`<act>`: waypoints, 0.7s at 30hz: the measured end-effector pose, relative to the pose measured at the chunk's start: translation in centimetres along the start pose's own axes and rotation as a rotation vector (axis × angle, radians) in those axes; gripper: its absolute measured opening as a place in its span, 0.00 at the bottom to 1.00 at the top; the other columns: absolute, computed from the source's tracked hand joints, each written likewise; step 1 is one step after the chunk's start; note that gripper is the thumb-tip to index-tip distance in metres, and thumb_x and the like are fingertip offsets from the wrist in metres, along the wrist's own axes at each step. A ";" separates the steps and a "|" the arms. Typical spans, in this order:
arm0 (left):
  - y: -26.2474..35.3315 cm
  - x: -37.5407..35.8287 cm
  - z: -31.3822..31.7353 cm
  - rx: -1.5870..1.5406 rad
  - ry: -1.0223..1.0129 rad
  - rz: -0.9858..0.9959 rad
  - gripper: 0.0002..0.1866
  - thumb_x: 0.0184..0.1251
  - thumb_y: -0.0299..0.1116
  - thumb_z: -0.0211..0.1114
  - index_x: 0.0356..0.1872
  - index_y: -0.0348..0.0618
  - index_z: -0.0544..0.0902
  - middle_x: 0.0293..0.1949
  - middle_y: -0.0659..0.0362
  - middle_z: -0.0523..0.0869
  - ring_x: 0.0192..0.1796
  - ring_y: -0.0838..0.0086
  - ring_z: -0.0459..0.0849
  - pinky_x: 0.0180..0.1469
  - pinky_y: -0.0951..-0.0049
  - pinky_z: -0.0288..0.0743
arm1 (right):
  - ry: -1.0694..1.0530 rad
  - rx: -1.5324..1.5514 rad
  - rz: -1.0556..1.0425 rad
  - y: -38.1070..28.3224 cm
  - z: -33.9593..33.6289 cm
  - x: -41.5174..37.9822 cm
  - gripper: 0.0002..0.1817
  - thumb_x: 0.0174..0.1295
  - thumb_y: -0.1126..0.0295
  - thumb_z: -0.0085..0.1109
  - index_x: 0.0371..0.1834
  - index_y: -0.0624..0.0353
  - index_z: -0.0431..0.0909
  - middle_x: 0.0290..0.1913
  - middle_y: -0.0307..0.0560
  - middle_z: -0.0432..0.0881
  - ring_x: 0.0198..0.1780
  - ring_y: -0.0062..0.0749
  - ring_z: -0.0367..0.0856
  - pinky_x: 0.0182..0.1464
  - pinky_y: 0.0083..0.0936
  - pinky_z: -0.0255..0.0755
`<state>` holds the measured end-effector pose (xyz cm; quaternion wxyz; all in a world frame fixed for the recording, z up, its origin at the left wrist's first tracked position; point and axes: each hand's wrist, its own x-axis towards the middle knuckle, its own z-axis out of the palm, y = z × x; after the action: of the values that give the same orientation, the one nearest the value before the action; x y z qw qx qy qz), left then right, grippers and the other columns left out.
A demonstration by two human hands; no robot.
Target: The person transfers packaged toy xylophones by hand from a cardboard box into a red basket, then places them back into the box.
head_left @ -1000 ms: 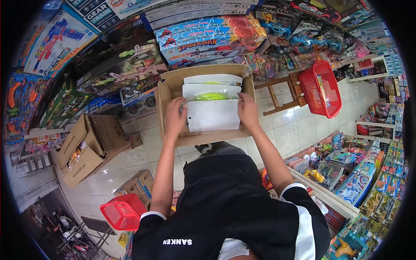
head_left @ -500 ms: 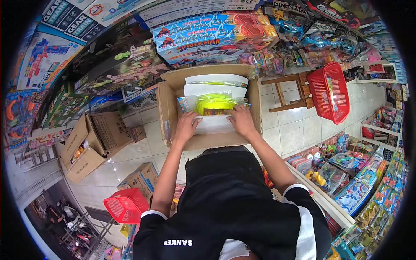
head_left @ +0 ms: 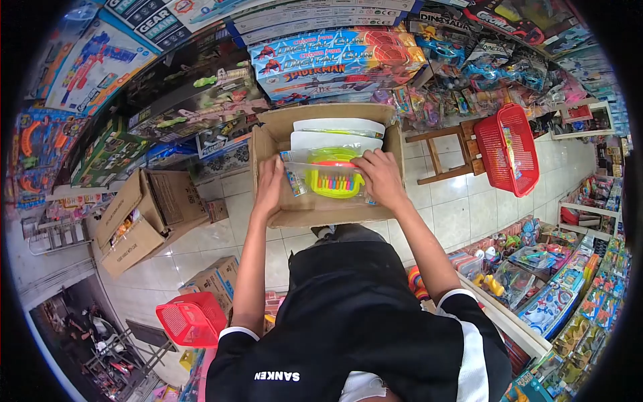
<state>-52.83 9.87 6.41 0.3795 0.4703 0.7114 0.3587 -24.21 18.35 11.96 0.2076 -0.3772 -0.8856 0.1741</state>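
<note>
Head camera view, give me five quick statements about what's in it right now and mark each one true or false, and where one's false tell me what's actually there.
1. The right hand has its fingers on the toy pack. True.
2. The cardboard box between the forearms is closed. False: the cardboard box is open at the top.
3. A Spiderman box lies beyond the cardboard box. True.
4. The left hand is at the toy pack's right edge. False: the left hand is at its left edge.
5. One red basket is at the right of the view and another red basket is at the lower left. True.
</note>
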 end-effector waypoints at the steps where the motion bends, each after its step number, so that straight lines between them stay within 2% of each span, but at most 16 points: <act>1: -0.2 -0.3 0.8 -0.450 0.080 -0.125 0.27 0.76 0.53 0.54 0.56 0.36 0.78 0.56 0.51 0.79 0.59 0.62 0.78 0.62 0.66 0.69 | 0.003 0.000 -0.002 -0.5 -0.5 0.0 0.12 0.58 0.73 0.62 0.46 0.54 0.83 0.37 0.42 0.76 0.43 0.39 0.73 0.47 0.35 0.63; 2: -0.5 -0.6 1.2 -0.900 0.158 -0.249 0.28 0.74 0.56 0.55 0.57 0.38 0.77 0.58 0.53 0.79 0.61 0.64 0.77 0.64 0.66 0.68 | 0.069 -0.060 -0.045 -1.1 -0.9 0.0 0.14 0.56 0.74 0.62 0.46 0.52 0.83 0.37 0.41 0.76 0.43 0.37 0.73 0.47 0.35 0.63; 3: -1.0 -1.0 1.0 -0.899 0.159 -0.244 0.28 0.74 0.56 0.55 0.57 0.38 0.77 0.58 0.53 0.79 0.61 0.64 0.77 0.64 0.66 0.68 | 0.135 -0.121 -0.088 -1.6 -1.1 -0.1 0.16 0.54 0.75 0.62 0.47 0.51 0.84 0.38 0.40 0.76 0.43 0.36 0.73 0.47 0.35 0.63; 5: -1.6 -1.8 0.4 -1.073 0.047 -0.385 0.32 0.73 0.55 0.58 0.63 0.36 0.72 0.61 0.54 0.78 0.62 0.60 0.76 0.64 0.53 0.70 | 0.231 -0.102 -0.124 -2.5 -1.4 -0.5 0.20 0.50 0.77 0.62 0.49 0.49 0.85 0.38 0.40 0.75 0.44 0.36 0.73 0.47 0.34 0.64; 6: -1.7 -2.2 0.1 -1.079 0.046 -0.382 0.32 0.73 0.55 0.58 0.63 0.36 0.72 0.61 0.54 0.78 0.62 0.60 0.76 0.64 0.53 0.70 | 0.320 -0.084 -0.161 -2.8 -1.5 -0.8 0.24 0.47 0.78 0.62 0.50 0.47 0.85 0.38 0.39 0.75 0.44 0.36 0.73 0.47 0.34 0.64; 8: -1.5 -3.2 -0.4 -1.042 -0.073 -0.423 0.31 0.73 0.52 0.60 0.62 0.33 0.73 0.59 0.51 0.79 0.61 0.63 0.78 0.64 0.54 0.73 | 0.353 -0.112 -0.170 -3.7 -1.5 -1.8 0.27 0.44 0.80 0.61 0.51 0.46 0.86 0.39 0.39 0.75 0.44 0.36 0.73 0.48 0.35 0.65; 9: 0.2 -3.8 -1.3 -1.011 -0.144 -0.458 0.28 0.70 0.44 0.65 0.61 0.32 0.73 0.56 0.49 0.81 0.58 0.65 0.82 0.61 0.59 0.77 | 0.389 -0.131 -0.176 -4.3 -1.3 -2.4 0.30 0.41 0.81 0.61 0.52 0.44 0.86 0.39 0.40 0.75 0.44 0.37 0.72 0.49 0.35 0.65; 10: -0.4 -4.0 -1.3 -1.014 -0.139 -0.456 0.28 0.70 0.44 0.65 0.61 0.32 0.73 0.56 0.49 0.81 0.58 0.65 0.82 0.61 0.59 0.77 | 0.388 -0.130 -0.183 -4.6 -1.0 -3.0 0.30 0.41 0.81 0.61 0.52 0.44 0.86 0.39 0.40 0.75 0.44 0.37 0.72 0.49 0.35 0.65; 12: -0.7 -4.3 -1.4 -0.987 -0.140 -0.494 0.41 0.67 0.35 0.68 0.73 0.26 0.54 0.59 0.48 0.81 0.52 0.63 0.86 0.51 0.68 0.83 | 0.444 -0.176 -0.173 -5.2 -0.5 -4.5 0.28 0.43 0.77 0.64 0.51 0.41 0.87 0.40 0.38 0.76 0.44 0.36 0.73 0.50 0.35 0.66; 13: -1.1 -4.9 -1.8 -1.035 -0.178 -0.515 0.43 0.64 0.25 0.68 0.75 0.31 0.51 0.59 0.47 0.80 0.51 0.64 0.86 0.49 0.68 0.85 | 0.476 -0.143 -0.156 -5.6 -0.3 -5.1 0.27 0.44 0.78 0.64 0.51 0.40 0.88 0.41 0.38 0.76 0.47 0.37 0.72 0.51 0.34 0.65; 14: -0.3 -5.9 -1.9 -1.038 -0.172 -0.516 0.43 0.64 0.25 0.68 0.75 0.31 0.51 0.59 0.47 0.80 0.51 0.64 0.86 0.49 0.68 0.85 | 0.473 -0.140 -0.161 -6.1 -0.2 -5.5 0.27 0.44 0.78 0.64 0.51 0.40 0.88 0.41 0.38 0.76 0.47 0.37 0.72 0.51 0.34 0.65; 16: 0.8 -7.4 -1.8 -0.913 -0.076 -0.253 0.41 0.64 0.23 0.66 0.76 0.36 0.54 0.57 0.49 0.81 0.57 0.67 0.83 0.59 0.67 0.79 | 0.563 -0.164 -0.063 -6.8 -0.3 -5.8 0.24 0.47 0.78 0.64 0.48 0.41 0.89 0.41 0.38 0.76 0.51 0.37 0.70 0.55 0.35 0.62; 17: 0.6 -7.9 -2.0 -1.009 -0.094 -0.241 0.42 0.63 0.20 0.66 0.76 0.43 0.56 0.60 0.50 0.79 0.60 0.67 0.81 0.63 0.65 0.76 | 0.523 -0.273 -0.010 -7.2 -0.2 -6.4 0.24 0.49 0.76 0.66 0.52 0.44 0.87 0.48 0.42 0.74 0.53 0.39 0.68 0.60 0.37 0.59; 18: 0.5 -8.5 -2.0 -1.010 -0.093 -0.242 0.42 0.63 0.20 0.66 0.76 0.43 0.56 0.60 0.50 0.79 0.60 0.67 0.81 0.63 0.65 0.76 | 0.521 -0.273 -0.011 -7.7 0.0 -6.6 0.24 0.49 0.76 0.66 0.52 0.44 0.87 0.48 0.42 0.74 0.53 0.39 0.68 0.60 0.37 0.59; 20: 0.8 -9.3 -1.9 -1.136 0.001 -0.067 0.41 0.64 0.20 0.66 0.76 0.48 0.57 0.64 0.53 0.76 0.61 0.67 0.80 0.60 0.63 0.79 | 0.628 -0.100 0.298 -8.9 0.5 -6.5 0.31 0.50 0.74 0.69 0.62 0.49 0.80 0.57 0.48 0.69 0.53 0.42 0.68 0.64 0.40 0.55; 21: 1.1 -9.8 -2.1 -1.169 -0.003 -0.036 0.40 0.63 0.19 0.66 0.75 0.48 0.58 0.65 0.53 0.74 0.66 0.68 0.75 0.65 0.63 0.74 | 0.617 -0.047 0.392 -8.7 1.2 -6.6 0.39 0.49 0.75 0.70 0.69 0.54 0.70 0.63 0.52 0.65 0.56 0.42 0.68 0.63 0.39 0.61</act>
<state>-51.56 0.68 10.29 0.5830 0.1711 0.4026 0.6847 -25.84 7.53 13.40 0.4187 -0.5791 -0.6962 0.0681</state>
